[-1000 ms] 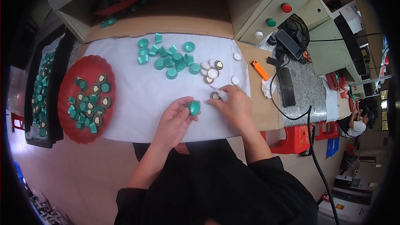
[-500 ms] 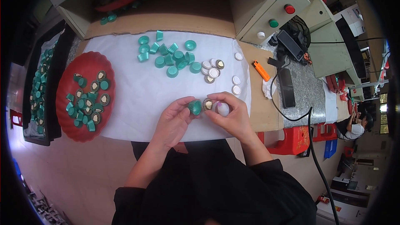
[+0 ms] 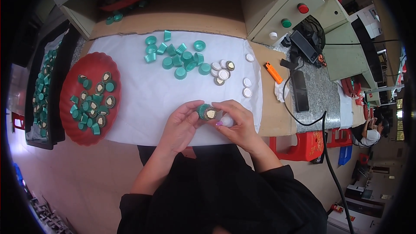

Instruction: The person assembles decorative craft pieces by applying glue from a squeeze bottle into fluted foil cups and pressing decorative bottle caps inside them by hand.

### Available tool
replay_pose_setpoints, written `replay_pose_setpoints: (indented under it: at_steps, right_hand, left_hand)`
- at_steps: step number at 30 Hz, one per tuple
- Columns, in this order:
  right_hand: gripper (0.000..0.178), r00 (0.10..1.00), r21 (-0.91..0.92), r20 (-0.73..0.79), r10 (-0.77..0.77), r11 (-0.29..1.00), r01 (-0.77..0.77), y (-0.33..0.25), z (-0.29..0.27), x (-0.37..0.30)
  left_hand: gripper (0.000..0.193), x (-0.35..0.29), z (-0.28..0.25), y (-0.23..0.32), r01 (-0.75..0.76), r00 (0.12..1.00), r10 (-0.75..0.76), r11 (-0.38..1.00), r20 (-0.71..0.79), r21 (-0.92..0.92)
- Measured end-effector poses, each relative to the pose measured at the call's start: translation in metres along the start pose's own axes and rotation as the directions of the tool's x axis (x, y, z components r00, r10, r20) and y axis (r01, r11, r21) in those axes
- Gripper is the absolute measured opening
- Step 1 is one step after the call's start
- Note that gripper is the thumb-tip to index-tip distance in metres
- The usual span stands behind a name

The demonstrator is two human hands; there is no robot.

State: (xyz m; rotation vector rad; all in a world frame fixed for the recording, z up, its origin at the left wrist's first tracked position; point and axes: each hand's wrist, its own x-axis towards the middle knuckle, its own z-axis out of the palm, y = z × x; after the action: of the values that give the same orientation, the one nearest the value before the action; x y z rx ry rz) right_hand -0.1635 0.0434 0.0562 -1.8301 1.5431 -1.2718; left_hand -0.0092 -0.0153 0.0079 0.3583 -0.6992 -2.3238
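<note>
My left hand [image 3: 180, 126] pinches a green fluted cup [image 3: 201, 111] by its side, over the near part of the white sheet [image 3: 138, 99]. Between the fingertips of my right hand [image 3: 242, 123] is a round disc [image 3: 210, 113] with a cream centre and a dark ruffled rim, right at the cup's mouth. That hand also keeps a small white bottle [image 3: 227, 120] with a pink-purple tip against its palm. Farther off lie several loose green cups [image 3: 186, 56] and, right of them, a cluster of white-backed discs [image 3: 223, 74]. My fingers partly hide the cup.
At left a red scalloped dish [image 3: 70, 123] carries green cups and cup-and-disc pieces, beside a black tray [image 3: 55, 132] of similar pieces. To the right are an orange tool [image 3: 273, 73], a dark phone [image 3: 299, 91] and a black cable [image 3: 323, 147]. A pale cabinet [image 3: 268, 0] overhangs the back.
The disc in my right hand has moved left and slightly down, from beside the green cup to its mouth. The white bottle has tilted, its coloured tip now pointing left.
</note>
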Motion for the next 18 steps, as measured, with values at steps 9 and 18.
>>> replay_pose_setpoints:
  at_steps: [9, 18]
  right_hand:
    - [0.042, 1.0, -0.011, 0.012, -0.012, 1.0, 0.012, 0.007, -0.001, -0.004]
    - [0.042, 1.0, -0.007, 0.005, -0.003, 1.0, 0.003, 0.01, 0.002, -0.005]
  left_hand:
    - [0.033, 0.0, -0.002, -0.003, -0.012, 1.0, 0.012, 0.999, -0.008, 0.035]
    - [0.034, -0.001, -0.001, -0.002, -0.018, 1.0, 0.017, 0.999, 0.009, 0.044]
